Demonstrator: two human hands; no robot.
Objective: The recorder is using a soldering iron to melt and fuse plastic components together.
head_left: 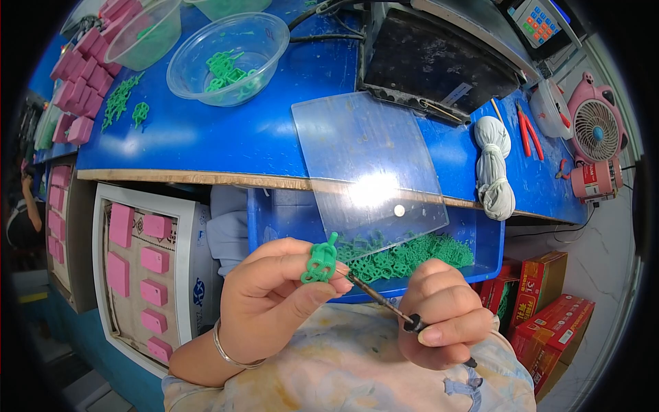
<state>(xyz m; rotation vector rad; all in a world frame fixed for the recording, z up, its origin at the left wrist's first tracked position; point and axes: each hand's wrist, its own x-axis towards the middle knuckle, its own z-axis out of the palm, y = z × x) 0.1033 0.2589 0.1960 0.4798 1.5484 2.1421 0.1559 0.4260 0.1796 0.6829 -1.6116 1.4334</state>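
Pinched between the thumb and fingers of my left hand [271, 285] is a small green openwork piece [320, 262], with rounded loops and a short stem on top. My right hand [443, 316] is closed around a soldering iron [376, 295] with a slim metal shaft and a black collar. Its thin tip reaches the right side of the green piece, by my left fingertips; whether it touches cannot be made out. Below and beyond my hands, a blue tray [491, 250] holds a heap of similar green pieces [425, 255].
A clear plastic sheet [364, 151] overhangs the blue table edge above the tray. Clear bowls [180, 82] with green pieces and stacked pink blocks [82, 89] stand at the far left. Rightward lie a grey cloth bundle [494, 168], red-handled pliers [527, 134] and a pink fan [596, 123].
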